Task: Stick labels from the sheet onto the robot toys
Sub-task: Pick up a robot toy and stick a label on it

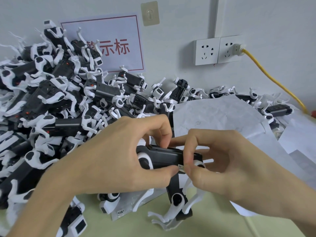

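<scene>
A black-and-white robot toy (164, 157) is held in mid-air above the table. My left hand (119, 151) grips its left end, fingers over the top and thumb underneath. My right hand (218, 161) pinches a small white label (181, 169) against the toy's lower edge, beside my left thumb tip. The label sheet (123, 212) lies flat on the table below the hands, mostly hidden by them and by toys. Another robot toy (177, 202) stands on the table right under the held one.
A big heap of black-and-white robot toys (56, 100) fills the left and back of the table against the wall. Crumpled white paper (222, 113) covers the right side. A yellow cable (266, 77) runs from the wall sockets (218, 50). The green tabletop (213, 224) shows in front.
</scene>
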Available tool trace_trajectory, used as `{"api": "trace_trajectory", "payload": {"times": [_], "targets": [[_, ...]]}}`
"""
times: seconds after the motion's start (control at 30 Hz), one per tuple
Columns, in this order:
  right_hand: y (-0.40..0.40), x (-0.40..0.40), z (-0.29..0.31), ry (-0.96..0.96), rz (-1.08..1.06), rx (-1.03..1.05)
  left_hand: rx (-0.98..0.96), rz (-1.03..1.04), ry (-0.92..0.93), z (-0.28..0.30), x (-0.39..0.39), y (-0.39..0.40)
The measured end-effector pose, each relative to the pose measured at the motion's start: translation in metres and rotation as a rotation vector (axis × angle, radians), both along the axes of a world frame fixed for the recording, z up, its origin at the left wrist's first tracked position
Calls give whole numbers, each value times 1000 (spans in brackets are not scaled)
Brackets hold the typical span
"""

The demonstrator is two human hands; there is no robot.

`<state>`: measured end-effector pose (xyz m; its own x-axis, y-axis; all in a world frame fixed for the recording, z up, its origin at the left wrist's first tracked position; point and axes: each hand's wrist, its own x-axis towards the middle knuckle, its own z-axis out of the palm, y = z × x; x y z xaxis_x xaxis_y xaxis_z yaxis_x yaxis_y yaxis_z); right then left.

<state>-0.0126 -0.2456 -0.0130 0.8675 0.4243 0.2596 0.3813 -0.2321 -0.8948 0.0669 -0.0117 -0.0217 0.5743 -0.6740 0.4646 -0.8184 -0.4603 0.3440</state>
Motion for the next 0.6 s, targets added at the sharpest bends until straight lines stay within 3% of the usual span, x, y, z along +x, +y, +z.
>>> {"api": "trace_trajectory", "payload": {"times": [0.6], "targets": [[-2,6,-1,-31,-89,-12,-37,32,12,3,2,-5]]}}
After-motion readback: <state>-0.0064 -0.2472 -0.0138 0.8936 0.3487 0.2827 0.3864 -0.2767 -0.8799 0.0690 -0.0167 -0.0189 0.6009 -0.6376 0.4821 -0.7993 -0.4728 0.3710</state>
